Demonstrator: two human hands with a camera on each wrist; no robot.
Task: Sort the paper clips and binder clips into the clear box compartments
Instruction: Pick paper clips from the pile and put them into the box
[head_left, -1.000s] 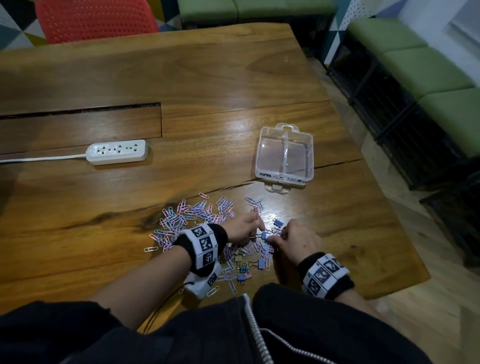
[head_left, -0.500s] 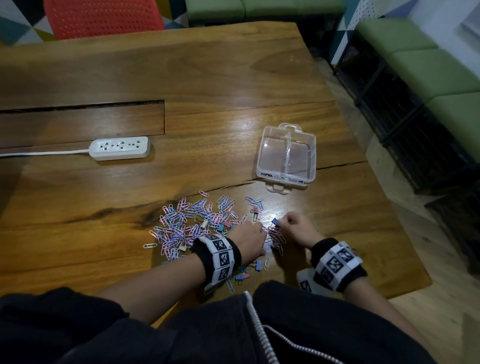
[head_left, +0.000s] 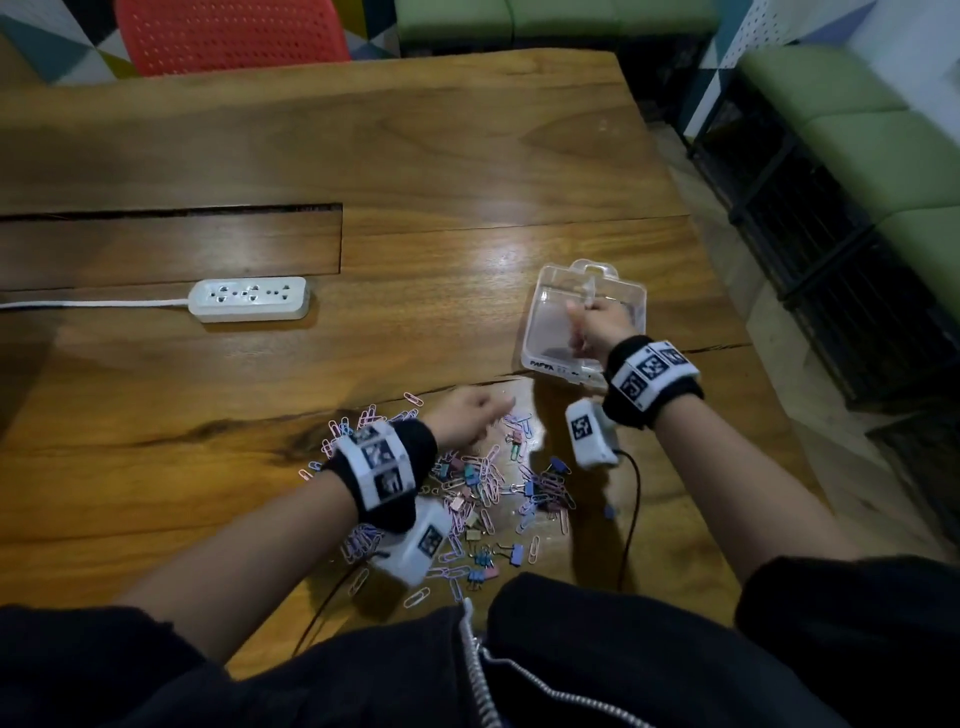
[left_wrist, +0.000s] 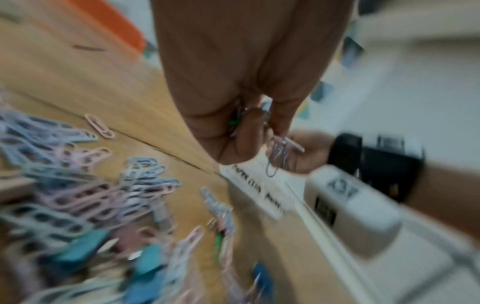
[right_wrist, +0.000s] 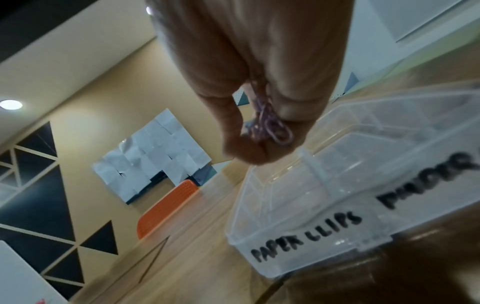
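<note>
A clear two-compartment box (head_left: 535, 332) sits on the wooden table, its near wall lettered "PAPER CLIPS" (right_wrist: 303, 240) on the left half. My right hand (head_left: 597, 325) hovers over the box and pinches a bunch of pink and lilac paper clips (right_wrist: 270, 125). My left hand (head_left: 467, 415) is above the far edge of the pile of pastel paper clips and coloured binder clips (head_left: 488, 488), its fingers curled round several clips (left_wrist: 278, 152), a green one among them. The box compartments look bare.
A white power strip (head_left: 249, 298) with its cable lies at the left middle of the table. A long slot (head_left: 171, 210) runs across the tabletop. An orange chair (head_left: 228, 36) stands behind the table; green benches (head_left: 883, 145) are at the right. The table's right edge is near the box.
My right hand has lifted from the pile and moved forward over the clear box with paper clips. My left hand rose a little, holding clips.
</note>
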